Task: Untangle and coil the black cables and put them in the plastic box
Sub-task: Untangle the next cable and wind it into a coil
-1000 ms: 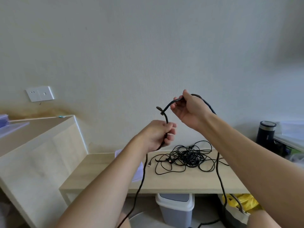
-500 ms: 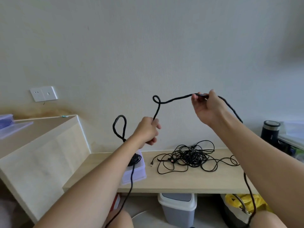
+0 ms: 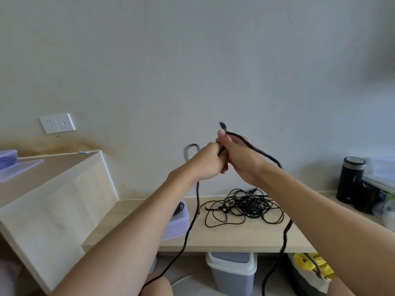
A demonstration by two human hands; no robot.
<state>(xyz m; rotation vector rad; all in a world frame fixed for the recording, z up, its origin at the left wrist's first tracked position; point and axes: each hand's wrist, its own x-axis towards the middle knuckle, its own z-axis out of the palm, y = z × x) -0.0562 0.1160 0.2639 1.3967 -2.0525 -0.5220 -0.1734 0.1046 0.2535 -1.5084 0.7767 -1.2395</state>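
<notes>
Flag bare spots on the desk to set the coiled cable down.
Free: desk front strip between the cable tangle and the edge; raised ledge top, beside the purple containers. Crowded: desk middle under the tangle, right end by the black canister.

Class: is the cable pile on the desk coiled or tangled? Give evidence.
Tangled. The cable pile lies as loose, crossing loops sprawled over the desk, not a neat coil.

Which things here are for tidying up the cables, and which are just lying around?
For the job:
thick black cable, gripped by the left hand and right hand
tangled cable pile on the desk
plastic box

Just lying about:
grey bin
black canister
wall socket
yellow bag
</notes>
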